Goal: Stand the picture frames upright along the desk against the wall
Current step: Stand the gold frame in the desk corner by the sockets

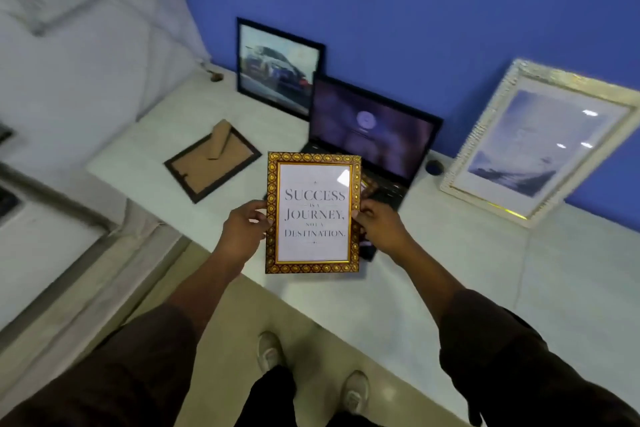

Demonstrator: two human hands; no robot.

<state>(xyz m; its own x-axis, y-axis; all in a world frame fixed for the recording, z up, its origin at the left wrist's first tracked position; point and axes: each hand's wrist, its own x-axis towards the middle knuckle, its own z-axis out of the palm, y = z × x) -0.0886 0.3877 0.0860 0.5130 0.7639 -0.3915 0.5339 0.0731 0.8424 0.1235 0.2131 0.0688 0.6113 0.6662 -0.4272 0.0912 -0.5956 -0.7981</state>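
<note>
I hold a gold patterned frame (313, 213) with a quote print upright above the desk's front edge. My left hand (244, 229) grips its left side and my right hand (377, 224) grips its right side. A black frame with a car picture (277, 68) leans against the blue wall at the back left. A large white-and-gold frame (540, 142) leans against the wall at the right. A dark frame (211, 161) lies face down on the white desk (467, 270), its brown stand flap raised.
An open laptop (374, 135) stands behind the held frame, between the two leaning frames. A small dark round object (434, 167) sits beside the laptop. A cable hole (216, 75) is in the desk's far left corner. My feet (311, 374) are on the floor below.
</note>
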